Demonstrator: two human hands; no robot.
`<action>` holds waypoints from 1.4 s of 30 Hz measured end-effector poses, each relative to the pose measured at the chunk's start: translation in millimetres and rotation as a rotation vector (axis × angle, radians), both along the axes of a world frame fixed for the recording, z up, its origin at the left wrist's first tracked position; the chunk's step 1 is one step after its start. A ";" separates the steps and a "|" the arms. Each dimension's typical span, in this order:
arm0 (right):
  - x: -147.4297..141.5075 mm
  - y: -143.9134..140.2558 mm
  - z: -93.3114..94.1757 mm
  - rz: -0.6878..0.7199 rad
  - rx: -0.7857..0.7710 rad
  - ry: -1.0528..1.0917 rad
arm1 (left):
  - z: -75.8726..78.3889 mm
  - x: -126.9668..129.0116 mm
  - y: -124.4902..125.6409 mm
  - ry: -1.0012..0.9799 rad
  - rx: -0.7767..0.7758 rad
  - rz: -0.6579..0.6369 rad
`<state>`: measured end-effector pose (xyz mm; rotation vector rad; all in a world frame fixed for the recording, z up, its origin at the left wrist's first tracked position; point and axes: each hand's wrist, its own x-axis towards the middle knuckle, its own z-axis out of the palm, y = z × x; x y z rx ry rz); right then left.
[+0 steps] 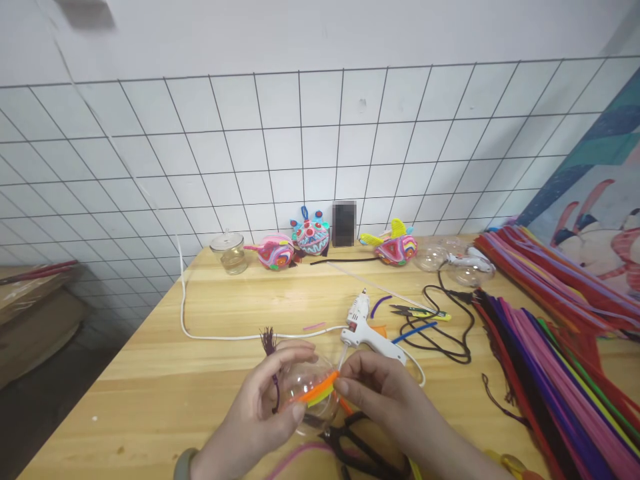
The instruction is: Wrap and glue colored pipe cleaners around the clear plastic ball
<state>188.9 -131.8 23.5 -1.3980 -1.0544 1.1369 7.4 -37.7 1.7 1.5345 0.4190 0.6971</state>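
Transparent plastic sphere [305,390], smooth and glossy, sat above the near edge of the pale wooden table [210,347]. In the head view, the left hand [260,407] cupped the sphere, fingers curled around it. The right hand [380,393] pinched fuzzy orange and yellow pipe cleaners [320,390] against its surface; their long axis rose rightward. A white glue gun [365,330] lay just beyond, nozzle pointing away.

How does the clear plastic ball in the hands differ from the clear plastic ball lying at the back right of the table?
The clear plastic ball in the hands is lifted and gripped by the left hand, with orange and yellow pipe cleaners pressed on by the right hand. The clear plastic ball at the back right lies bare on the wooden table, untouched. Both are transparent.
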 end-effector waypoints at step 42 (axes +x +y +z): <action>-2.7 9.9 -19.6 0.084 -0.080 0.287 | 0.0 11.2 -1.9 -0.133 -0.364 -0.075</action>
